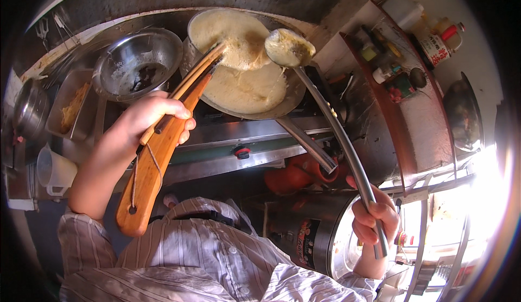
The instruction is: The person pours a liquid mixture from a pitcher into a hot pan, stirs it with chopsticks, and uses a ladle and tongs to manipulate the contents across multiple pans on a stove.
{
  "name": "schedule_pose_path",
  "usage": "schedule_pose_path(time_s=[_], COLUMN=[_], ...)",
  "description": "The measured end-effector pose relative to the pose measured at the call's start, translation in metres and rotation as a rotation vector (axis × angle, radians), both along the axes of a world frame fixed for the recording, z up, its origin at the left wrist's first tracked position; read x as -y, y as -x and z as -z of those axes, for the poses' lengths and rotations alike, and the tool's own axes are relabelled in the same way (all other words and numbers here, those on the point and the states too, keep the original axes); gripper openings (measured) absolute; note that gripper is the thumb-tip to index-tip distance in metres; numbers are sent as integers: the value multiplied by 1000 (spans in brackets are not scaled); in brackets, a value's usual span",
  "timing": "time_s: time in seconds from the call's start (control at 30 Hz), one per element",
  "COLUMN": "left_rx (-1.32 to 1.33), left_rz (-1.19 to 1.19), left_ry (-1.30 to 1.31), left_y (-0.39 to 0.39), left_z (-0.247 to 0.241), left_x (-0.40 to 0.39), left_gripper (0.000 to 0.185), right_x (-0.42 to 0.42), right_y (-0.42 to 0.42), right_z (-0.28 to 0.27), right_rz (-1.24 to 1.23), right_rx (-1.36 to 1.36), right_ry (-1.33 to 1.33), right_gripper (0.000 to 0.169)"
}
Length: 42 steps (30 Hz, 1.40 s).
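Observation:
My left hand [156, 119] grips a wooden paddle [154, 176] with a cord through its end hole, together with long wooden chopsticks [183, 88] and a thin dark stick. Their far ends reach over a metal pot [187, 60] of pale, frothy liquid [224, 25]. In front of that pot, a steel pan [299, 94] with a long handle [307, 143] holds similar pale liquid [244, 92]. My right hand [376, 216] is closed around the steel handle of a long ladle [338, 127]. The ladle's coated bowl hangs over the pan's right side, and a thin strand trails below it.
Left of the pot stands a steel mixing bowl [116, 57] with dark residue. Farther left are a rectangular metal tray [57, 98] with yellowish shreds and a plastic jug [55, 169]. The stove front has a knob [242, 152]. A steel drum [313, 228] and a wall shelf [390, 127] are at right.

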<state>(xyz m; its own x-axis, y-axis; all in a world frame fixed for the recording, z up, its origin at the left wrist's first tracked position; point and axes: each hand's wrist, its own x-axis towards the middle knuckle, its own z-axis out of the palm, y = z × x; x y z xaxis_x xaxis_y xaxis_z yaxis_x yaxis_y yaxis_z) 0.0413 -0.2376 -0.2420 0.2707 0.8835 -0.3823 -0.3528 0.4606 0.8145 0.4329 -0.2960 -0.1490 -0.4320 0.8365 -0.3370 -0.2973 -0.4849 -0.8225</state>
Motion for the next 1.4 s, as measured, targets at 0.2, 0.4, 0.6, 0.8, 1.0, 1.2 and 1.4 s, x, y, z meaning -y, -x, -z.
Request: schedule_pose_path(time_s=[0.2, 0.4, 0.6, 0.8, 1.0, 1.2, 1.4], left_rx=[21, 46, 8, -1, -13, -66, -141], left_rz=[20, -23, -51, -39, -9, -17, -41], left_ry=[38, 45, 21, 10, -23, -82, -143], left_y=[-4, -8, -9, -14, -17, -23, -26], left_z=[-6, -22, -34, -48, -61, -67, -60], left_x=[11, 23, 29, 32, 34, 32, 26], left_gripper=[26, 24, 24, 27, 27, 28, 34], right_x=[-23, -27, -34, -39, -50, -50, -31], right_y=[32, 32, 24, 17, 12, -6, -17], right_z=[6, 25, 35, 39, 57, 62, 82], right_rz=[-153, -170, -101, 44, 136, -75, -249], right_rx=[685, 1280, 1251, 722, 670, 409, -93], right_ry=[-261, -864, -982, -581, -518, -94, 274], right_gripper=[57, 51, 50, 47, 41, 39, 50])
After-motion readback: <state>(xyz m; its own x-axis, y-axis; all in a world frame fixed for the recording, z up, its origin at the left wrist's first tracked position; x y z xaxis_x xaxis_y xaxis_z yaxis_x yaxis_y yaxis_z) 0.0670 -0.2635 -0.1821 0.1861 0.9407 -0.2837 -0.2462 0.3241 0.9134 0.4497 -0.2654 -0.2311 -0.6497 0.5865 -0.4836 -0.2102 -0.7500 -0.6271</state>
